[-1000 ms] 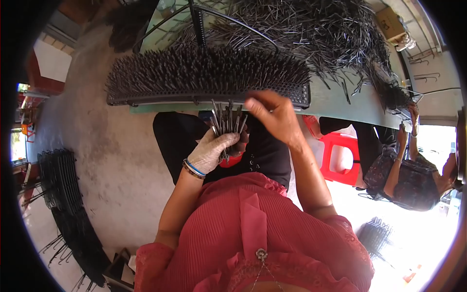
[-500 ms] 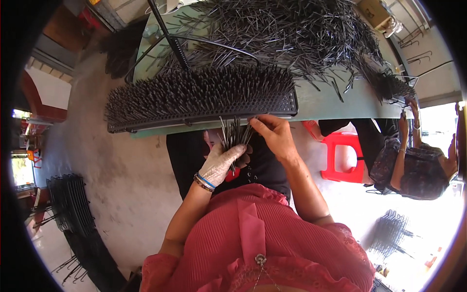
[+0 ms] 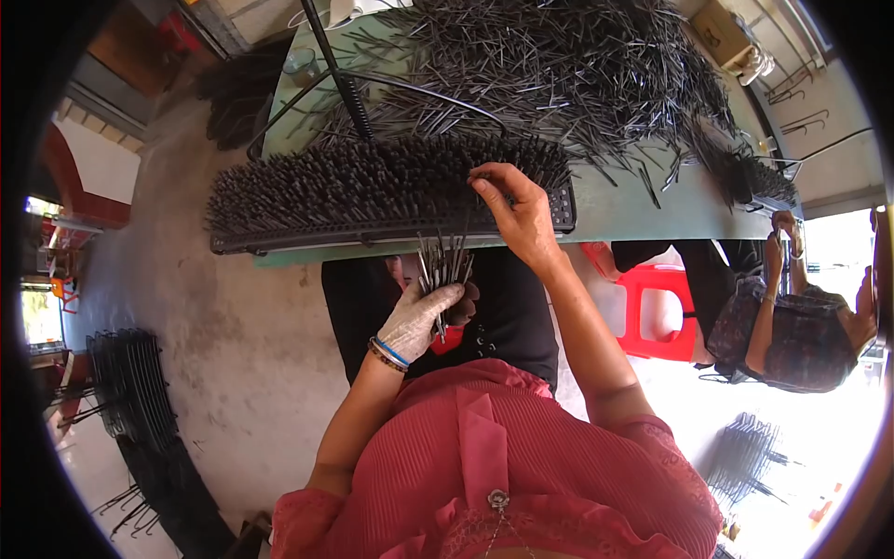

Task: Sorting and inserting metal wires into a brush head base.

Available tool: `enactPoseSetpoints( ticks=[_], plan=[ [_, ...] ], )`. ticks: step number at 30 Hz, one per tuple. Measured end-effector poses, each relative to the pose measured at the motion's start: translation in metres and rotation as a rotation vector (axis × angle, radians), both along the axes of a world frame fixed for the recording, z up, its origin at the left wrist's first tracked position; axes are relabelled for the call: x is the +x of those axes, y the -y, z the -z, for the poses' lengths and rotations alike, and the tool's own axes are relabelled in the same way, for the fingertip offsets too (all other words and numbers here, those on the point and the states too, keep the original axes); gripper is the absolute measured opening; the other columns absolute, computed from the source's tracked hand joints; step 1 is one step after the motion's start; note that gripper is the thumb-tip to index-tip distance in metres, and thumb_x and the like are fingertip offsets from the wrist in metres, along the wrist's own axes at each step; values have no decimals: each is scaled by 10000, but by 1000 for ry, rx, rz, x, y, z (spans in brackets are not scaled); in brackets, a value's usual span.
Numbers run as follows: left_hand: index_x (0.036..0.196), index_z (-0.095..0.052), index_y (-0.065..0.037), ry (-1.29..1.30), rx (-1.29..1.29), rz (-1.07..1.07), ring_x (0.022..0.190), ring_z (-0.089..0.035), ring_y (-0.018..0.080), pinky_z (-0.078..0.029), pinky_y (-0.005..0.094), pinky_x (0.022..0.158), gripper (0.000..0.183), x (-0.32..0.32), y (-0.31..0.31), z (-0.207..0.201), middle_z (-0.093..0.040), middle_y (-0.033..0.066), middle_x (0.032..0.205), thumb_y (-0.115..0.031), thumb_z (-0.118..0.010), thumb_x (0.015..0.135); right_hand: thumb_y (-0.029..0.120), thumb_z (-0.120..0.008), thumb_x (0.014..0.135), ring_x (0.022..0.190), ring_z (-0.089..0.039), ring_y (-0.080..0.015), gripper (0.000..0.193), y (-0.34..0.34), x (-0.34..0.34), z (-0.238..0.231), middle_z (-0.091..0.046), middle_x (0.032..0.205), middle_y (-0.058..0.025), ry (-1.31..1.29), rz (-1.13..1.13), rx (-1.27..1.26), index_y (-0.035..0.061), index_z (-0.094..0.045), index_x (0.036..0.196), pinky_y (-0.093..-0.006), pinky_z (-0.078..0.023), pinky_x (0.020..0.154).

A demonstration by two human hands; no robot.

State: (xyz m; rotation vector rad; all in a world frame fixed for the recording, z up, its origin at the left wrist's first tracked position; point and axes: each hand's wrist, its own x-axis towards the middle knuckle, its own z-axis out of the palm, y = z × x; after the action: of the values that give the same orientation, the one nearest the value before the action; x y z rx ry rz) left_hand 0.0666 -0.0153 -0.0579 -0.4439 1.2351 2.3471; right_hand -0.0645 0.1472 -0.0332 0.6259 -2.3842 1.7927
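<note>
In the head view, the gloved left hand (image 3: pixel 424 312) has its fingers wrapped around a bundle of thin dark rods (image 3: pixel 441 265), just below the near edge of a perforated rack (image 3: pixel 561 211) densely filled with rods. The bare right hand (image 3: pixel 521 212) is over the rack's right part, fingertips close together; whether they grip a rod, I cannot tell. Behind, loose rods (image 3: pixel 559 70) cover the green desk (image 3: pixel 643 220).
</note>
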Motion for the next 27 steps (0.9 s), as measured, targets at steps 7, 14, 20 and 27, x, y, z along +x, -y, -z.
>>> enactPoseSetpoints(
  ticks=[7,14,20,27],
  plan=[
    [1093,-595,-36,60,-10,-39,724,-658,141,-548,266,620,245,-1,3,-2,-681,72,911,-219,-618,932,83,-619,930,899,-654,-145,155,-5,-5,-6,-683,955,-78,-44,-59,81,11,-637,1066,-272,-501,796],
    [1060,-613,-35,113,-133,-100,629,-624,126,-490,241,512,245,-3,-1,5,-666,52,824,-236,-630,920,71,-641,895,886,-654,-243,164,-6,-2,-10,-675,969,-107,-225,18,209,25,-646,1052,-320,-502,778],
    [1044,-617,-27,109,-145,-62,607,-605,130,-474,243,514,215,1,3,12,-661,64,807,-201,-617,918,82,-655,874,912,-628,-308,179,-8,-1,-9,-673,986,-111,-290,-6,246,37,-649,1048,-360,-496,807],
    [1053,-607,-15,71,-146,-32,611,-603,127,-463,242,519,238,3,2,8,-665,67,805,-215,-617,924,94,-669,849,912,-617,-280,147,-3,1,1,-647,994,-98,-415,1,347,38,-684,984,-367,-460,804]
  ],
)
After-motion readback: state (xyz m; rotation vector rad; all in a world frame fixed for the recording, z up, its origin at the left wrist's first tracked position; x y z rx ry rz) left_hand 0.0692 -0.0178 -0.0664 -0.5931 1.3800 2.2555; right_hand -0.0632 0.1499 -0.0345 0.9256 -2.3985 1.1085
